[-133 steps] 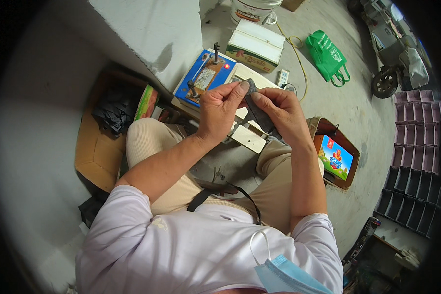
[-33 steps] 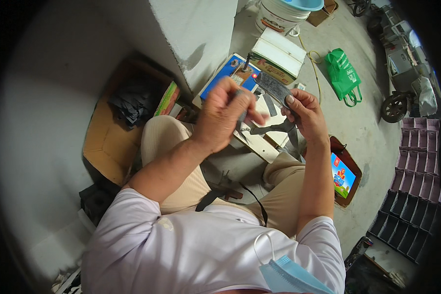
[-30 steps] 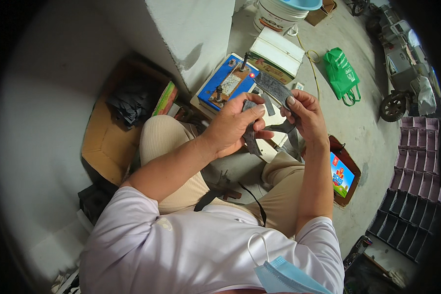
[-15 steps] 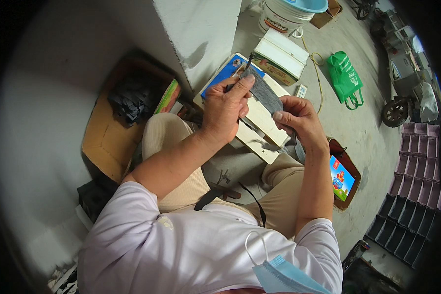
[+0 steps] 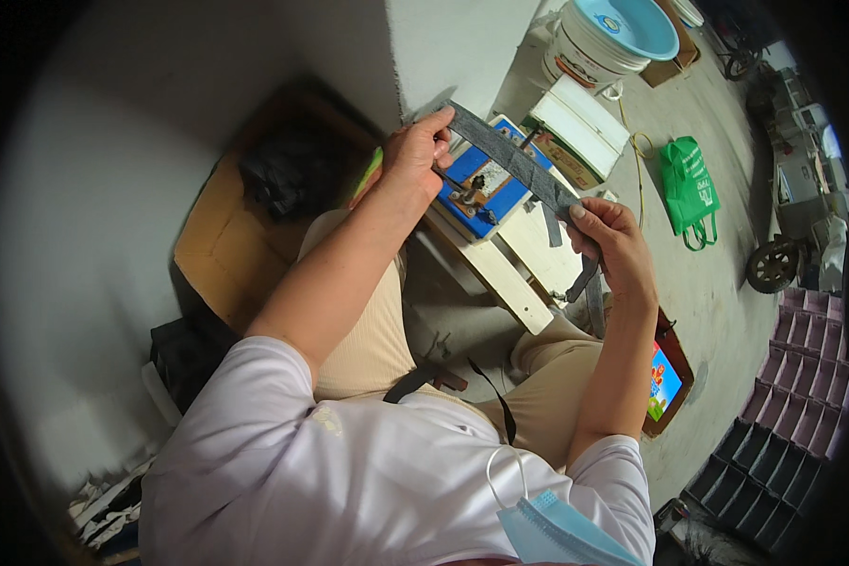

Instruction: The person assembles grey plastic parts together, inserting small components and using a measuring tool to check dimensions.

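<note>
A long dark grey fabric strip (image 5: 509,156) stretches between my two hands, slanting down to the right. My left hand (image 5: 419,151) pinches its upper left end between thumb and fingers. Its other side is gripped by my right hand (image 5: 613,238), with a loose tail of the strip hanging below the fingers. Beneath the strip lies a blue board (image 5: 455,181) with a small metal and wood fixture (image 5: 486,193) mounted on it. That board rests on a pale wooden bench (image 5: 500,274) in front of my knees.
An open cardboard box (image 5: 219,231) with black plastic inside stands to the left, by the wall. Beyond the bench are a white carton (image 5: 580,113) and a bucket with a blue basin (image 5: 632,26). A green bag (image 5: 690,184) and stacked trays (image 5: 788,377) lie right.
My hands have moved apart, drawing the grey strip out long. My left hand now holds its far end, and the blue board shows more. The view has shifted somewhat.
</note>
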Demonstrator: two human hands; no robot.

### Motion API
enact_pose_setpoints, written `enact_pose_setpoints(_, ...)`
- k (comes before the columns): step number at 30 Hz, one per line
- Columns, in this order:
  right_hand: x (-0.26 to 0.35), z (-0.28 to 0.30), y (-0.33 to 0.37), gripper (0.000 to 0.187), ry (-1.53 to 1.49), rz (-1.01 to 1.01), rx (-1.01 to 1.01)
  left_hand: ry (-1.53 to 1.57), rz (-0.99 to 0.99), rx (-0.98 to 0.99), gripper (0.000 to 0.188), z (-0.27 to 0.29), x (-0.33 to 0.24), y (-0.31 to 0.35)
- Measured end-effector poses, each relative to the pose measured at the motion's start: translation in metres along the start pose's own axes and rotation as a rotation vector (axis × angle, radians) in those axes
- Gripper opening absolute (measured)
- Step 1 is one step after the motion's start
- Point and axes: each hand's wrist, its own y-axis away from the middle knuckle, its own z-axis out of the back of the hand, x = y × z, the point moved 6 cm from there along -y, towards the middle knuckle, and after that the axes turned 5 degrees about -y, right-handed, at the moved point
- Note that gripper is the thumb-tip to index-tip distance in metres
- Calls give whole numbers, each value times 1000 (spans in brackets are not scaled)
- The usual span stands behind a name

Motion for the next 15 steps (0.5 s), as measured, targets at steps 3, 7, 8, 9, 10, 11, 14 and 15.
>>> enact_pose_setpoints(3, -3, -6, -4, 24, 17, -26, -32, 47, 64, -18, 22, 3, 7, -10)
enact_pose_setpoints(7, -3, -15, -12, 23, -10, -21, 10, 48, 32, -34, 23, 8, 9, -19)
enact_pose_setpoints(8, -3, -16, -13, 24, 0, -19, 14, 44, 21, -39, 23, 9, 9, -20)
enact_pose_setpoints(9, -2, -17, -15, 24, 8, -16, 18, 40, 9, -45, 23, 10, 8, -21)
enact_pose_setpoints(10, -2, -18, -16, 24, 17, -13, 22, 40, 5, -57, 23, 12, 8, -23)
enact_pose_setpoints(11, -2, -18, -17, 24, 32, -10, 23, 41, 1, -69, 23, 12, 8, -25)
enact_pose_setpoints(14, -1, -19, -19, 24, 56, 0, 19, 41, -13, -77, 23, 13, 7, -25)
enact_pose_setpoints(15, -2, -19, -19, 23, 52, 3, 14, 40, -18, -75, 24, 13, 7, -25)
